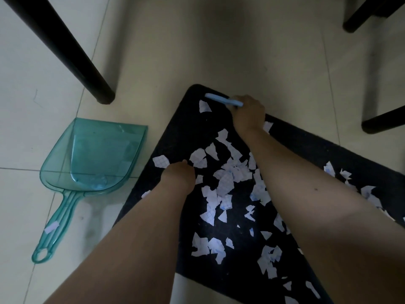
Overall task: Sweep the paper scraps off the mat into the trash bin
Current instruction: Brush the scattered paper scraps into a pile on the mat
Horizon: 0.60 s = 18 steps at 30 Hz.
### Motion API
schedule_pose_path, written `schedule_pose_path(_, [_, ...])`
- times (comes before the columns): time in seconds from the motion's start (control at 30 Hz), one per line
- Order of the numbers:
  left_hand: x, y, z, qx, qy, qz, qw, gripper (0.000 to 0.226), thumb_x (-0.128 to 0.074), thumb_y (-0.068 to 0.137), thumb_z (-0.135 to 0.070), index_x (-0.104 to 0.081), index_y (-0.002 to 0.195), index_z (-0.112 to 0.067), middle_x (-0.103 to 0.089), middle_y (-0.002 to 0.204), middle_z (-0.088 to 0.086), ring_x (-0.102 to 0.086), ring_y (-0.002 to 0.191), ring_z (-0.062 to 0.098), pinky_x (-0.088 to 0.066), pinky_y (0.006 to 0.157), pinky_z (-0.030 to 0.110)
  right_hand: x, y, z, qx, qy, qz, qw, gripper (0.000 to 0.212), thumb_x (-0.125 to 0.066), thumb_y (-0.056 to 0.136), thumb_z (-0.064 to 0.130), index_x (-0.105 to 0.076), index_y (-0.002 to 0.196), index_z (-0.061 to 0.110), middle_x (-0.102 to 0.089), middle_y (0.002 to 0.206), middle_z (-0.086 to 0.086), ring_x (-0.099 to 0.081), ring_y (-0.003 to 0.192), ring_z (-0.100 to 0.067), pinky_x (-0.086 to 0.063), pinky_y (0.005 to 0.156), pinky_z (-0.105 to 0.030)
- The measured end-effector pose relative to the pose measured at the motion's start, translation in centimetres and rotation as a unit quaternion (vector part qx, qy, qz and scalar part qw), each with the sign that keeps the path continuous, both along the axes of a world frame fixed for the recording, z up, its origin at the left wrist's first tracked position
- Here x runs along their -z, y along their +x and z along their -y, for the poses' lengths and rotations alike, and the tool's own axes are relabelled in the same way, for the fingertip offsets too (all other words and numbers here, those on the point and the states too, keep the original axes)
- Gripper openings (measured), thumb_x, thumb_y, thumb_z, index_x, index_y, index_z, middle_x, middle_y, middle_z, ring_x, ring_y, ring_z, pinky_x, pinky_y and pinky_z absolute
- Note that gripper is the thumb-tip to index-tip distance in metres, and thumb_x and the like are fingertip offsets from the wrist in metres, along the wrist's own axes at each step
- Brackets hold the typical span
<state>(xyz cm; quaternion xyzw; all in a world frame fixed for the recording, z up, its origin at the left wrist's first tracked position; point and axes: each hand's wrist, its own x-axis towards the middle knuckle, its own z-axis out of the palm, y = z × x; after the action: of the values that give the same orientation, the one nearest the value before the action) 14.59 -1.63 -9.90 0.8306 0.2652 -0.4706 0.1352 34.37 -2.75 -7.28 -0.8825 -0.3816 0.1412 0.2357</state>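
Observation:
A dark mat lies on the tiled floor, strewn with several white paper scraps. My right hand is at the mat's far edge, shut on a light blue brush whose bristles I cannot see. My left hand rests on the mat's left part, fingers curled under; whether it holds anything is hidden. A teal see-through dustpan lies on the floor left of the mat, its handle pointing toward me. No trash bin is in view.
Black furniture legs stand at the upper left and the upper right. One stray scrap lies on the dustpan handle. Pale floor tiles stretch beyond the mat.

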Motion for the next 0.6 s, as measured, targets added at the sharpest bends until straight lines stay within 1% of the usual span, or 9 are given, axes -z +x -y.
schedule_pose_path(0.07, [0.0,0.0,0.0,0.002,-0.003,-0.001,1.000,0.065,-0.046,0.098,-0.019,-0.014,0.153,-0.009,-0.008,0.159,0.013,-0.030,0.140,0.028,-0.036,0.111,0.037,0.5,-1.3,-0.8,-0.053,-0.036,0.006,0.998,0.023,-0.050,0.096,0.029,-0.070,0.101,0.019,-0.068,0.095,-0.007,-0.062,0.082,-0.022,-0.046,0.068,-0.030])
schedule_pose_path(0.17, [-0.3,-0.1,0.1,0.003,-0.006,0.001,1.000,0.066,-0.046,0.098,-0.018,-0.012,0.154,-0.010,-0.003,0.160,0.014,-0.029,0.141,0.029,-0.035,0.112,0.038,0.4,-1.2,-0.7,-0.118,-0.128,0.011,0.985,0.027,-0.051,0.095,0.032,-0.068,0.105,0.014,-0.068,0.096,-0.007,-0.060,0.082,-0.021,-0.039,0.064,-0.027])
schedule_pose_path(0.23, [-0.3,-0.1,0.1,0.003,-0.005,0.004,1.000,0.066,-0.044,0.099,-0.017,-0.010,0.154,-0.010,0.000,0.160,0.014,-0.028,0.142,0.029,-0.034,0.113,0.038,-0.9,0.0,0.2,-0.137,-0.167,0.045,0.975,0.027,-0.051,0.096,0.029,-0.066,0.095,0.007,-0.067,0.093,-0.009,-0.062,0.084,-0.025,-0.040,0.064,-0.027])
schedule_pose_path(0.27, [-0.3,-0.1,0.1,0.000,-0.006,0.005,1.000,0.067,-0.044,0.099,-0.017,-0.008,0.154,-0.010,0.001,0.161,0.013,-0.027,0.142,0.029,-0.034,0.113,0.038,-1.5,0.6,0.6,-0.141,-0.160,0.066,0.975,0.027,-0.050,0.097,0.028,-0.065,0.091,0.007,-0.066,0.092,-0.009,-0.063,0.086,-0.027,-0.041,0.066,-0.028])
schedule_pose_path(0.33, [-0.2,-0.1,0.2,-0.007,-0.009,0.003,1.000,0.069,-0.044,0.099,-0.018,-0.005,0.154,-0.009,0.004,0.161,0.013,-0.025,0.143,0.030,-0.033,0.113,0.039,-2.6,1.3,0.9,-0.107,-0.098,0.089,0.985,0.031,-0.051,0.097,0.031,-0.067,0.099,0.004,-0.067,0.099,-0.012,-0.063,0.091,-0.028,-0.041,0.071,-0.028])
schedule_pose_path(0.4, [-0.2,0.0,0.3,-0.010,-0.008,0.002,1.000,0.069,-0.044,0.099,-0.018,-0.003,0.154,-0.009,0.005,0.160,0.013,-0.025,0.143,0.030,-0.033,0.113,0.040,-2.7,0.9,0.1,-0.046,-0.016,0.065,0.997,0.029,-0.053,0.095,0.030,-0.068,0.105,0.007,-0.068,0.105,-0.011,-0.063,0.094,-0.025,-0.043,0.075,-0.027])
schedule_pose_path(0.43, [-0.2,0.0,0.3,-0.011,-0.006,0.002,1.000,0.069,-0.044,0.099,-0.018,-0.003,0.154,-0.009,0.006,0.160,0.013,-0.024,0.143,0.031,-0.033,0.113,0.040,-2.2,0.6,-0.8,-0.038,-0.002,0.053,0.998,0.025,-0.052,0.096,0.028,-0.069,0.103,0.011,-0.068,0.103,-0.009,-0.063,0.092,-0.023,-0.044,0.075,-0.027])
schedule_pose_path(0.53, [-0.1,-0.1,0.2,-0.015,-0.012,-0.001,1.000,0.069,-0.045,0.098,-0.018,-0.005,0.155,-0.011,0.007,0.161,0.012,-0.023,0.144,0.031,-0.033,0.113,0.042,-0.9,-1.0,-2.9,-0.092,-0.088,0.066,0.990,0.028,-0.044,0.098,0.023,-0.065,0.080,0.019,-0.064,0.086,-0.005,-0.057,0.076,-0.018,-0.036,0.057,-0.027])
schedule_pose_path(0.6, [0.1,-0.2,0.1,-0.019,-0.014,0.003,1.000,0.068,-0.044,0.099,-0.018,-0.006,0.155,-0.011,0.005,0.161,0.011,-0.024,0.143,0.031,-0.033,0.113,0.043,-0.5,-1.8,-3.2,-0.136,-0.113,0.067,0.982,0.026,-0.044,0.098,0.023,-0.068,0.091,0.018,-0.062,0.086,-0.005,-0.051,0.073,-0.016,-0.030,0.059,-0.026])
